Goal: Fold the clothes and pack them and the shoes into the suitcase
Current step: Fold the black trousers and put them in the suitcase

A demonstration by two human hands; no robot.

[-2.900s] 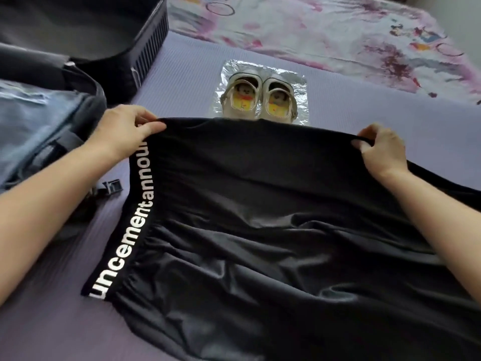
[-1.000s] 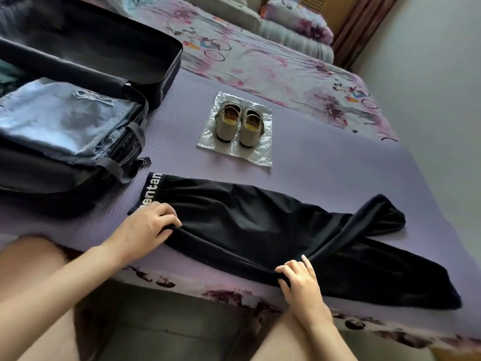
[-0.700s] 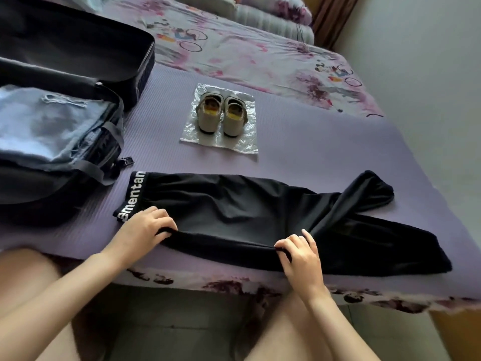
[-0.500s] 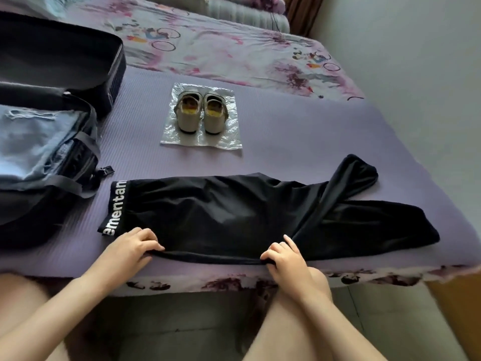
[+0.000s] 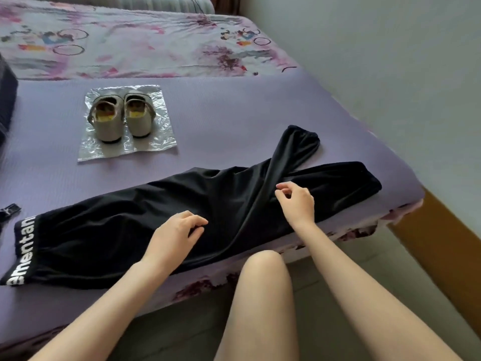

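Trousers [image 5: 109, 230], black with a white-lettered waistband [image 5: 24, 252], lie folded lengthwise along the near edge of a purple mat [image 5: 234, 113]. The two legs cross at the right end. The left hand [image 5: 174, 233] is over the middle of the garment, its fingers loosely curled and gripping nothing. The right hand [image 5: 296, 201] is over the crossed legs, thumb and fingers loosely bent and slightly parted, also holding nothing. Shoes [image 5: 122, 118] stand side by side on a plastic sheet [image 5: 161, 143], well behind the trousers. Only an edge of the suitcase [image 5: 6, 100] shows at far left.
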